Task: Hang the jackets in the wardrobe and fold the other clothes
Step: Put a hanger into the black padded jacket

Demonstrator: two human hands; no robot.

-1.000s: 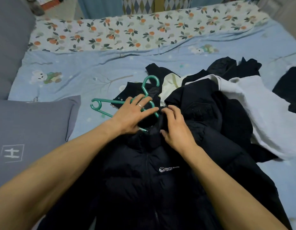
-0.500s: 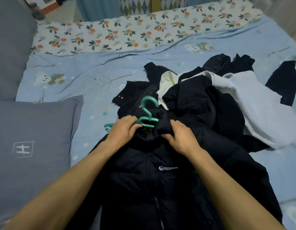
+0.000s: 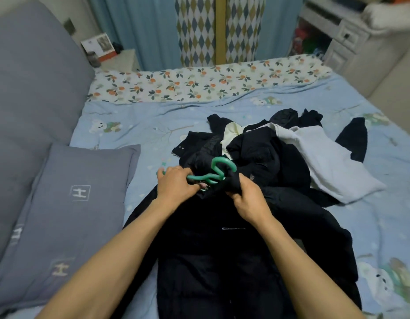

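While both forearms reach forward over the bed, the hands meet at the collar of a dark jacket.

Left hand: the left hand [image 3: 176, 184] lies knuckles up, fingers curled around the shoulder bar of the green hanger [image 3: 216, 172], thumb tucked under toward the collar.

Right hand: the right hand [image 3: 248, 199] is clenched on a fold of the jacket's collar fabric, knuckles up, wrist angled inward toward the left hand.

Hanger: its hook rises between the two hands and curves toward the clothes pile; most of its bar is hidden by the left hand and the collar, and one green tip shows just left of that hand.

Black jacket: the black jacket [image 3: 222, 261] lies front up on the bed, collar away from the person, body running down between the forearms, a small white logo strip on the chest.

Clothes pile: the clothes pile [image 3: 268, 157] lies just beyond the collar, dark garments mixed with a cream one.

White garment: the white garment [image 3: 332, 171] spreads out to the right of the pile.

Bed: the blue sheet [image 3: 135, 125] carries cartoon prints; a floral quilt [image 3: 199, 86] lies across the far end.

Pillow: a grey pillow [image 3: 68, 215] rests to the left, beside the left forearm.
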